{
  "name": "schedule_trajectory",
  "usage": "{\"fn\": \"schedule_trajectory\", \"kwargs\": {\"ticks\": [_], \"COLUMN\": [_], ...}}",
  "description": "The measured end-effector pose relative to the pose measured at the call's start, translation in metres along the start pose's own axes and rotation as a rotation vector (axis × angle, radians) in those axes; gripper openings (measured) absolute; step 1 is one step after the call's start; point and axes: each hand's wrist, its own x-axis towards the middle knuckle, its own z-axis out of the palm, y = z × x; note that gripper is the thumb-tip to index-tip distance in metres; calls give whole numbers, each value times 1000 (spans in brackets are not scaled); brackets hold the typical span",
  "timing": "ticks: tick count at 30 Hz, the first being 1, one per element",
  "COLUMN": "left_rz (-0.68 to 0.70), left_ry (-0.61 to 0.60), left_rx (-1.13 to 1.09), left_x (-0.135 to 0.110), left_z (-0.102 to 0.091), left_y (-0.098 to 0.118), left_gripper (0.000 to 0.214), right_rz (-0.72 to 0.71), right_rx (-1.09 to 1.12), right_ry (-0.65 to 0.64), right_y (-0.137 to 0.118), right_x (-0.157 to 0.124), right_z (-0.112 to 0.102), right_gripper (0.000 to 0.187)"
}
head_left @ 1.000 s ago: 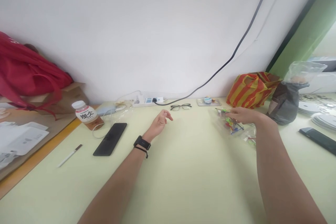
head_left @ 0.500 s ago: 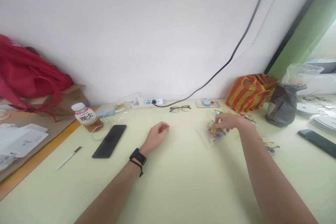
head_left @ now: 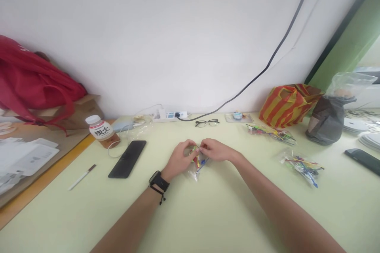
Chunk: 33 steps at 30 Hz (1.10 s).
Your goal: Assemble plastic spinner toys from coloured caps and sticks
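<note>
Near the middle of the pale table (head_left: 225, 213), the person's left hand (head_left: 178, 160) and right hand (head_left: 218, 151) meet over a clear packet (head_left: 196, 166) of coloured pieces, the fingers of both narrowed in a pinch at its far edge. The step appears to be working at that edge; the next move seems to call for a firm grip from each side. A second packet (head_left: 303, 168) lies right, a third (head_left: 271, 133) farther off, and glasses (head_left: 207, 123) rest near the wall (head_left: 190, 47).

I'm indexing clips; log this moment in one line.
left hand: pinching plastic packet | right hand: pinching same packet | beyond: glasses
</note>
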Motion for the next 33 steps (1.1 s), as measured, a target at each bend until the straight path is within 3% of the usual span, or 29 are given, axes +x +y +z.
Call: {"fn": "schedule_trajectory", "kwargs": {"ticks": [7, 10, 12, 15, 19, 23, 26, 29, 33], "left_rz": [-51, -50, -109, -225, -294, -257, -228, -248, -261], "left_ry": [137, 214, 177, 48, 10, -48, -64, -39, -34], "left_rx": [-344, -506, -612, -736, -710, -671, -656, -628, -555], "left_x": [0, 3, 5, 7, 6, 7, 8, 7, 4], "left_z": [1, -3, -7, -12, -11, -8, -7, -8, -9], "left_y": [6, 5, 2, -1, -1, -3, -9, -9, -1], "left_gripper": [42, 56, 60, 67, 83, 86, 81, 76, 53], "right_rz": [43, -97, -208, -264, -304, -298, -303, -333, -306], "right_rx": [394, 498, 499, 467, 481, 520, 540, 650, 624], "right_ry": [90, 182, 245, 334, 468, 610, 709, 695, 781], "right_y": [-10, -17, -25, -38, -51, -52, -49, -47, -41], "right_x": [0, 3, 3, 0, -7, -9, -8, -8, -10], "right_z": [4, 1, -4, -11, -20, -27, -31, -34, -45], "right_gripper": [21, 24, 25, 24, 18, 21, 22, 22, 14]}}
